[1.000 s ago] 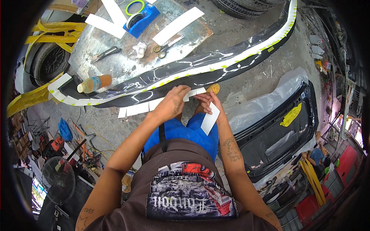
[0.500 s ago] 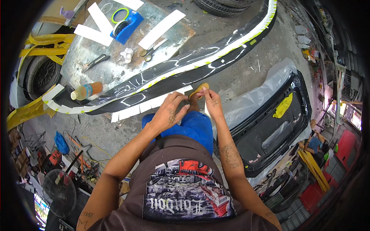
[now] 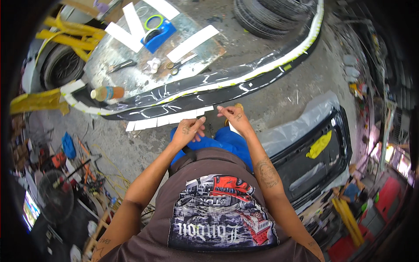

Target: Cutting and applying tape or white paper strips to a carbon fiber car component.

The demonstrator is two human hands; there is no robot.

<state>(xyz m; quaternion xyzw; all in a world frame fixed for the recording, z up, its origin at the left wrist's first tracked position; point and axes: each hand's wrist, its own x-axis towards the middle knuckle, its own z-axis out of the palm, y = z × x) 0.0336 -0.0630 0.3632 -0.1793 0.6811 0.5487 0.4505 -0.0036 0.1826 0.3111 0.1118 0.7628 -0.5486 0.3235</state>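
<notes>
A long, glossy black car trim panel [image 3: 170,102] curves across in front of me, with a white band and small yellow-green tabs along it. White rectangular strips [image 3: 163,120] hang in a row from its near edge. Close to the right part of that row is my left hand [image 3: 188,132], fingers loosely bent and apart, nothing visible in it. My right hand [image 3: 235,118] is just beyond the row's right end, thumb and fingertips pinched together. A white piece [image 3: 233,128] shows under its palm; what the fingertips pinch is too small to make out.
Behind the panel, a worn table [image 3: 135,78] carries a blue tape dispenser [image 3: 159,38], scissors [image 3: 176,69], a cutter knife [image 3: 122,66] and white sheets [image 3: 194,43]. An amber bottle [image 3: 107,93] lies at left. Tires [image 3: 266,19] are stacked behind; a black panel [image 3: 301,161] lies right.
My left hand has drawn slightly back, its fingers more bent. My right hand has moved left and down, closer to the strips. The whole view has shifted a little.
</notes>
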